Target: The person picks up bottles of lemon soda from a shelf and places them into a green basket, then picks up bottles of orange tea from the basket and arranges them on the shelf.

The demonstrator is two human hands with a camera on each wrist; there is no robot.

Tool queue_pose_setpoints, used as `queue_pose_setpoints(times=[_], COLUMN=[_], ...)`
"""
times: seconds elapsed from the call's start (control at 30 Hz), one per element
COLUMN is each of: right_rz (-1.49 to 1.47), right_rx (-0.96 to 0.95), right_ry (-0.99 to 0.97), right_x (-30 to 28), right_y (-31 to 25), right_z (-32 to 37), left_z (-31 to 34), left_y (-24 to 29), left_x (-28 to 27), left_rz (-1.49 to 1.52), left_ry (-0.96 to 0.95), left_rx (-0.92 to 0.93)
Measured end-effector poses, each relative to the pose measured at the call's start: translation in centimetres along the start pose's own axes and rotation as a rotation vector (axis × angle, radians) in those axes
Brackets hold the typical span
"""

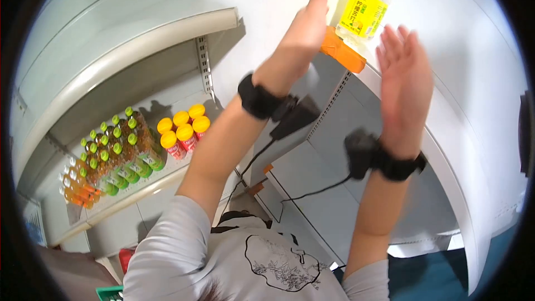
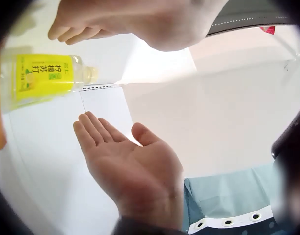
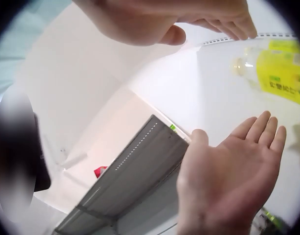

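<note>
Both hands are raised with palms facing each other, on either side of a clear bottle (image 1: 363, 11) with a yellow label, and touch nothing. The left hand (image 1: 298, 39) is left of the bottle, fingers extended. To its right, the right hand (image 1: 407, 89) has straight fingers near the bottle's base. In the left wrist view, the right palm (image 2: 135, 171) shows below the bottle (image 2: 47, 78), the left hand (image 2: 140, 19) above. The right wrist view shows the left palm (image 3: 230, 178) below the bottle (image 3: 282, 73) and the right hand (image 3: 164, 19) above.
The bottle stands upright on a white shelf by an orange clip (image 1: 343, 53) at the shelf edge. On a lower shelf at left are rows of green-capped bottles (image 1: 120, 150) and several yellow-lidded containers (image 1: 185, 132). Cables (image 1: 251, 164) hang from the wrist cameras.
</note>
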State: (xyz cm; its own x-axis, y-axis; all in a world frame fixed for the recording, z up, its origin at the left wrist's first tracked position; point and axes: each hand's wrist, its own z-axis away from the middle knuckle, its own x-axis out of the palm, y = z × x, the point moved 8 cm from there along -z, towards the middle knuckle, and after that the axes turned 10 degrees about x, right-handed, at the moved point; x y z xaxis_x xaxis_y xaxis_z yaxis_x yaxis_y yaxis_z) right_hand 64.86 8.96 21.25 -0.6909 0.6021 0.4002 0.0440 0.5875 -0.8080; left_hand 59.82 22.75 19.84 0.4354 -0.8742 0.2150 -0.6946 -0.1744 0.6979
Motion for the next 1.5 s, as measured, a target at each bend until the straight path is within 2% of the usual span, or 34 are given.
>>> queue_pose_setpoints(times=[0.07,0.13,0.27,0.37,0.47,0.6,0.67,0.73,0.83,0.9,0.97,1.03,1.13,1.2,1.27,1.5], right_rz=[-0.105,-0.077,-0.082,-0.072,-0.053,-0.077,-0.026,-0.003,0.167,0.223,0.261,0.222,0.17,0.097,0.126,0.196], right_rx=[0.145,0.287,0.673,0.898,1.103,1.292,1.289,1.247,1.166,1.168,1.168,1.218,1.352,1.551,1.609,1.814], right_ry=[-0.042,-0.123,-0.144,-0.01,0.211,0.205,0.216,0.11,0.181,0.186,0.038,0.038,-0.009,-0.039,-0.058,-0.336], right_x=[-0.3,-0.1,-2.0,-5.8,-8.9,-9.8,-9.7,-8.8,-6.2,-4.2,-1.7,1.7,6.6,9.5,11.9,20.9], right_y=[3.4,7.1,17.3,26.6,33.6,39.3,40.9,41.9,39.8,39.8,40.9,40.3,40.7,41.9,42.9,42.7], right_z=[3.7,7.3,11.7,14.4,18.1,23.5,24.9,25.2,26.3,27.8,29.5,32.9,39.0,43.8,47.7,60.0], left_z=[4.3,9.8,21.8,28.4,32.9,38.0,40.2,42.1,45.0,46.8,49.1,52.0,57.5,61.7,65.7,78.9], left_y=[-2.0,-5.4,-11.0,-12.2,-11.0,-9.7,-9.6,-9.6,-8.5,-6.5,-4.2,-1.1,4.1,6.7,10.0,19.4], left_x=[-1.9,-5.3,-11.7,-15.9,-18.3,-19.4,-20.0,-21.0,-22.3,-23.7,-24.9,-25.5,-26.5,-27.2,-28.3,-28.9], left_rz=[0.059,0.035,-0.045,-0.18,-0.299,-0.267,-0.295,-0.328,-0.398,-0.494,-0.525,-0.565,-0.437,-0.223,-0.229,-0.127], left_ry=[0.091,0.285,0.646,0.797,0.853,0.985,1.027,1.038,1.084,1.101,1.116,1.139,1.297,1.438,1.502,1.78], left_rx=[-0.056,-0.174,-0.45,-0.562,-0.556,-0.593,-0.614,-0.578,-0.597,-0.517,-0.514,-0.526,-0.532,-0.528,-0.512,-0.367])
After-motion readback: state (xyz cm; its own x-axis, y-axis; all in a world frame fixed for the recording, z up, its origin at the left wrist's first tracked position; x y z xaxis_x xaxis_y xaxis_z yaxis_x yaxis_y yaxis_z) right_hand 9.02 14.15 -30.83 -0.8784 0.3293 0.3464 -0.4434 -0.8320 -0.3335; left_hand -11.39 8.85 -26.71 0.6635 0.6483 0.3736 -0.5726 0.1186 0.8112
